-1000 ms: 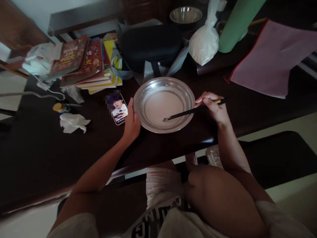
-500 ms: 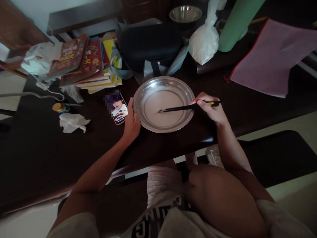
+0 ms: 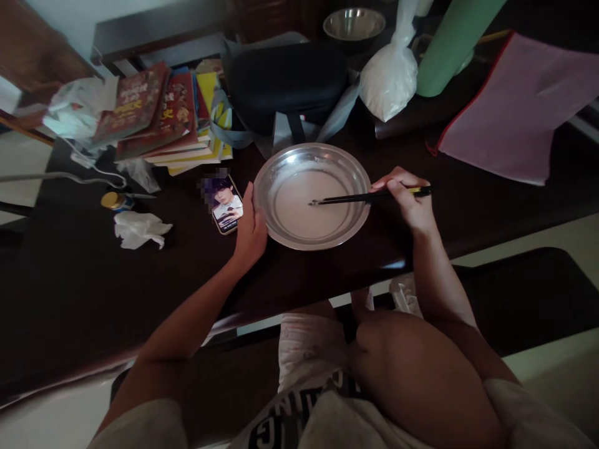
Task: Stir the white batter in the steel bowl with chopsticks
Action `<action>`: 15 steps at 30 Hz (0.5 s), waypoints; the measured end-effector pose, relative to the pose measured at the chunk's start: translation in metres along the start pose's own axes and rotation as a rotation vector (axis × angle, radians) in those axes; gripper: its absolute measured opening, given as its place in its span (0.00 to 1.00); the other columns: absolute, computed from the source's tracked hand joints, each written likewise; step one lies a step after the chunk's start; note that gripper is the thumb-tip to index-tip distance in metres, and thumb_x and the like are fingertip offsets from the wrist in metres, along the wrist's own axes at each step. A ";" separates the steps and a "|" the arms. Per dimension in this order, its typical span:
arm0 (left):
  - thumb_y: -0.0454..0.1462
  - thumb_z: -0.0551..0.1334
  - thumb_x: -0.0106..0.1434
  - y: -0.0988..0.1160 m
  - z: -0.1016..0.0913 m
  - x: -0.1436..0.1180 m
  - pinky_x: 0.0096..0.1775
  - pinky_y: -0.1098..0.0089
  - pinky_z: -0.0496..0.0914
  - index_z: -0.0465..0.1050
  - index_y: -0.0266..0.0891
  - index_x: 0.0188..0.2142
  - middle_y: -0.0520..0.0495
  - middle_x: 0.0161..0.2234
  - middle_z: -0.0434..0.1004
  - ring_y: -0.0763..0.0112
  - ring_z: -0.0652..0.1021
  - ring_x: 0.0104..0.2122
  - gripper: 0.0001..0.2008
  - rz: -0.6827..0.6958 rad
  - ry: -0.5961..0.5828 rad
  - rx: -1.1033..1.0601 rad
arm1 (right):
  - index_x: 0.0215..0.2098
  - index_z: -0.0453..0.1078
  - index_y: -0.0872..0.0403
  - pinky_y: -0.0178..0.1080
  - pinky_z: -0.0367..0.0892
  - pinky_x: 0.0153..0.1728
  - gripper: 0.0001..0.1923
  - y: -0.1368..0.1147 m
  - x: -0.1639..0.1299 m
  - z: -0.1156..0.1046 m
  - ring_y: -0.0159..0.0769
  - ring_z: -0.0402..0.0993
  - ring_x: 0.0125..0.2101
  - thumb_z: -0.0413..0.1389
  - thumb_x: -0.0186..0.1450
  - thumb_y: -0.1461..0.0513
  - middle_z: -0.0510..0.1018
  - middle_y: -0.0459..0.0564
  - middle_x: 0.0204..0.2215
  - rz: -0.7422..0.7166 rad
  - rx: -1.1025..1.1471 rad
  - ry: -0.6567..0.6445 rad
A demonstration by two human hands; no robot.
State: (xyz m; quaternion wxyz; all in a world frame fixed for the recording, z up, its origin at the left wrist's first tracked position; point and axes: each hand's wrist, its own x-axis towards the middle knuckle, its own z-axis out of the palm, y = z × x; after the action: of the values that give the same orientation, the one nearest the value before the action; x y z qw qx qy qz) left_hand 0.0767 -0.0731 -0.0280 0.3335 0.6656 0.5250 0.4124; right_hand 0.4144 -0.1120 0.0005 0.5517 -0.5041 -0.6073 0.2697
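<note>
A shallow steel pan with pale liquid batter in it sits on the dark table. My left hand rests against the pan's left rim, fingers curved along it. My right hand grips black chopsticks at the pan's right side; their tips lie in the batter near the pan's middle. A phone with a lit screen lies just left of my left hand.
Behind the pan are a black case, a stack of books, a white bag of powder, a green cylinder, a small steel bowl and a pink pouch. Crumpled tissue lies at left.
The chopstick tips have swept from the pan's lower middle toward its left and back to the centre; the right hand shifted slightly with them. The left hand stayed on the rim.
</note>
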 end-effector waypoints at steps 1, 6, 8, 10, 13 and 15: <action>0.56 0.54 0.70 0.000 0.000 0.000 0.72 0.54 0.46 0.56 0.47 0.70 0.44 0.73 0.54 0.56 0.56 0.72 0.34 0.001 -0.003 0.000 | 0.33 0.81 0.44 0.46 0.75 0.42 0.14 0.000 0.000 0.000 0.39 0.79 0.34 0.58 0.67 0.48 0.82 0.46 0.29 0.000 0.031 0.022; 0.56 0.54 0.70 0.000 -0.001 0.000 0.72 0.53 0.47 0.56 0.46 0.70 0.42 0.73 0.53 0.54 0.56 0.72 0.34 0.010 -0.006 0.012 | 0.33 0.81 0.45 0.45 0.75 0.42 0.14 0.000 -0.001 0.001 0.38 0.79 0.35 0.59 0.67 0.49 0.83 0.46 0.31 0.010 0.051 -0.141; 0.56 0.54 0.70 -0.001 -0.001 0.000 0.72 0.53 0.47 0.56 0.47 0.70 0.43 0.73 0.53 0.55 0.56 0.72 0.34 0.014 -0.006 0.014 | 0.33 0.81 0.44 0.46 0.74 0.45 0.15 -0.001 0.000 0.002 0.40 0.79 0.38 0.58 0.67 0.47 0.84 0.46 0.33 0.005 -0.015 -0.154; 0.55 0.54 0.70 -0.001 -0.001 0.000 0.72 0.53 0.47 0.56 0.47 0.70 0.43 0.73 0.53 0.55 0.56 0.72 0.33 0.012 -0.008 0.015 | 0.33 0.81 0.44 0.47 0.74 0.45 0.14 0.000 0.000 0.001 0.40 0.78 0.38 0.58 0.67 0.47 0.84 0.46 0.33 -0.011 -0.029 -0.081; 0.55 0.54 0.70 -0.002 -0.001 0.001 0.72 0.54 0.47 0.56 0.46 0.70 0.43 0.73 0.53 0.55 0.56 0.72 0.33 0.006 -0.007 0.005 | 0.33 0.81 0.44 0.46 0.75 0.41 0.14 0.002 0.000 0.000 0.38 0.78 0.32 0.58 0.67 0.48 0.82 0.45 0.29 -0.014 0.061 0.011; 0.55 0.55 0.70 -0.002 -0.001 0.001 0.72 0.54 0.47 0.57 0.47 0.69 0.44 0.73 0.54 0.55 0.57 0.72 0.33 0.010 -0.001 -0.004 | 0.32 0.81 0.45 0.46 0.75 0.39 0.14 0.001 0.000 0.000 0.38 0.79 0.31 0.59 0.67 0.48 0.81 0.45 0.27 0.010 0.106 -0.040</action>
State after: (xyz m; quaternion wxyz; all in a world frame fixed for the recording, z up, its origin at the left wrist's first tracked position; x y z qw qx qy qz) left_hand 0.0752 -0.0718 -0.0297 0.3331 0.6678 0.5208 0.4146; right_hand 0.4148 -0.1115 -0.0008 0.5641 -0.4717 -0.6004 0.3144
